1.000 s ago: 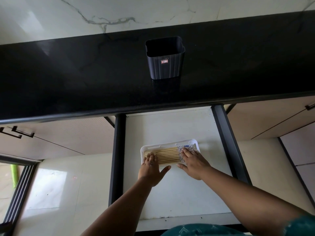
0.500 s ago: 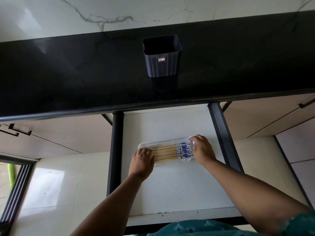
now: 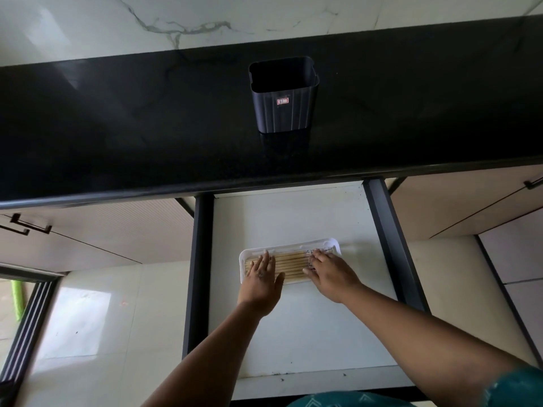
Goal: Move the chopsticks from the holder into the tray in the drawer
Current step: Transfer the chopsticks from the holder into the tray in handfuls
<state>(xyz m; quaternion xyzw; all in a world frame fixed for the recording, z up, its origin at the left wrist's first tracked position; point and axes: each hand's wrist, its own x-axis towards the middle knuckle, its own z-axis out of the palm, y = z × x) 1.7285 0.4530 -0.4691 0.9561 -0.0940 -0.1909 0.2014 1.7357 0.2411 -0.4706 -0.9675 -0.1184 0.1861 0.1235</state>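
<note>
A dark ribbed holder (image 3: 284, 96) stands upright on the black countertop, and I see nothing inside it. Below, the drawer (image 3: 293, 324) is pulled out with a white tray (image 3: 333, 244) lying across its floor. Several wooden chopsticks (image 3: 291, 264) with blue-patterned ends lie side by side in the tray. My left hand (image 3: 261, 279) rests flat on their left part, fingers spread. My right hand (image 3: 329, 273) lies flat on the patterned right ends, covering most of them.
The black countertop (image 3: 147, 118) overhangs the back of the drawer. Dark drawer rails (image 3: 198, 274) run along both sides. Closed beige cabinet fronts (image 3: 97, 230) flank the drawer, and a pale tiled floor (image 3: 88, 318) lies below.
Half a second ago my hands held the tray's two ends; now both lie flat on top of the chopsticks, moved inward.
</note>
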